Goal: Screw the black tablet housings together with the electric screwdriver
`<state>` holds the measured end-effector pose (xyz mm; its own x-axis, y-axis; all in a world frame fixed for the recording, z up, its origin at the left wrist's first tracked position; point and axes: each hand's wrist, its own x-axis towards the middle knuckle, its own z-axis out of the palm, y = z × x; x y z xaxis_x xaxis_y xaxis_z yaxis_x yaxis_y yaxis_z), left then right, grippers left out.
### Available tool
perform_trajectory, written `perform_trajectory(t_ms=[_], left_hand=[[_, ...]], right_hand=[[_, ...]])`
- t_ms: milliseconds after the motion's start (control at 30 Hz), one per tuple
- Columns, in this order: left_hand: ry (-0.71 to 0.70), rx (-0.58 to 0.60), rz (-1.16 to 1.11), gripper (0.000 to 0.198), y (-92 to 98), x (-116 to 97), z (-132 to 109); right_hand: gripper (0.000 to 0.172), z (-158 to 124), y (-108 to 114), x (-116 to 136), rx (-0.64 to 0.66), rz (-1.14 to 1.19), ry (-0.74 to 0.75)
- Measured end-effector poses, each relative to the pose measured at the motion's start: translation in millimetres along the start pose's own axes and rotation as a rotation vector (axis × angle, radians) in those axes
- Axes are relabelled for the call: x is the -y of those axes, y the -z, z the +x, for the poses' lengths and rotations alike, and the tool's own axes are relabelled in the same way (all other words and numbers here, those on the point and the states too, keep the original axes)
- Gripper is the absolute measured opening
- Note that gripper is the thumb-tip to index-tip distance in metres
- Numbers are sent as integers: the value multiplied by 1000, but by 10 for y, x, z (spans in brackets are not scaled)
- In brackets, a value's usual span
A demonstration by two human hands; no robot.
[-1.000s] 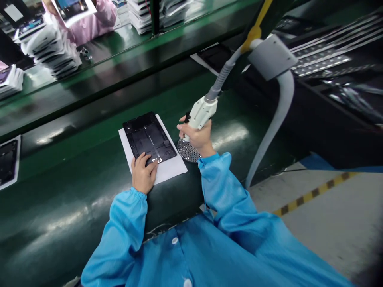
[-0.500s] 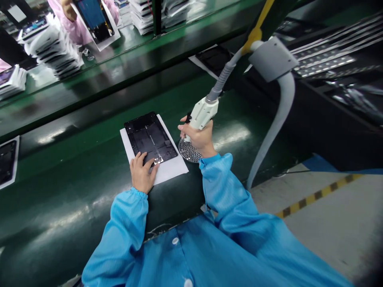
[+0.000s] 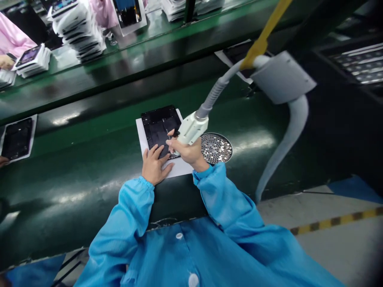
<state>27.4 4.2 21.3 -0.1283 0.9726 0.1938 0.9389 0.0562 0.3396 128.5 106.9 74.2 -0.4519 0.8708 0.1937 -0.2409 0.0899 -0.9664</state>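
Note:
On a white sheet (image 3: 179, 169) lies a black tablet housing (image 3: 158, 124) with its inner side up. My left hand (image 3: 154, 165) rests flat on the housing's near left corner, fingers spread. My right hand (image 3: 191, 153) grips a white electric screwdriver (image 3: 193, 127), holding it over the housing's near right part. Its tip is hidden behind my fingers. Just right of that hand sits a round metal screw tray (image 3: 218, 148) full of small holes, with shiny bits in many of them.
A yellow strap (image 3: 260, 44) and a grey hose (image 3: 299, 115) hang at the right, with a grey block (image 3: 284, 77) between them. Another housing (image 3: 18, 137) lies at the left, a co-worker's fingers (image 3: 3, 160) beside it. Stacked tablets (image 3: 79, 30) and co-workers in pink are across the line.
My right hand has carried the screwdriver left, from over the screw tray to over the housing. My left hand stays on the housing. The view has shifted.

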Motion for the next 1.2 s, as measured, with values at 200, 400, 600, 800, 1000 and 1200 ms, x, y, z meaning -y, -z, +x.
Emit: perform_trajectory(t_ms=[200,400,600,800,1000,1200], left_hand=[[14,23,-17,34,6,-26,7],[4,27,-17,33,-6,-23,-4],[-11,9,-8,34,-19,-16,-11],[-9,13,-9,35,-20,-15,-11],[-8,15,-9,35,-18,-13,-16],[21,38,-5,36,-9,-26,6]], right_hand=[[22,-26,-51,-89,29,-41,-15],[17,-55,-42,-105,82,-86,-12],[20,-62,-34,-141,73,-65,5],[22,-72,-48,-98,100,-129,15],[25,-79,-43,-86,83,-114,26],[22,-15,126,-17,-13,-113,102]])
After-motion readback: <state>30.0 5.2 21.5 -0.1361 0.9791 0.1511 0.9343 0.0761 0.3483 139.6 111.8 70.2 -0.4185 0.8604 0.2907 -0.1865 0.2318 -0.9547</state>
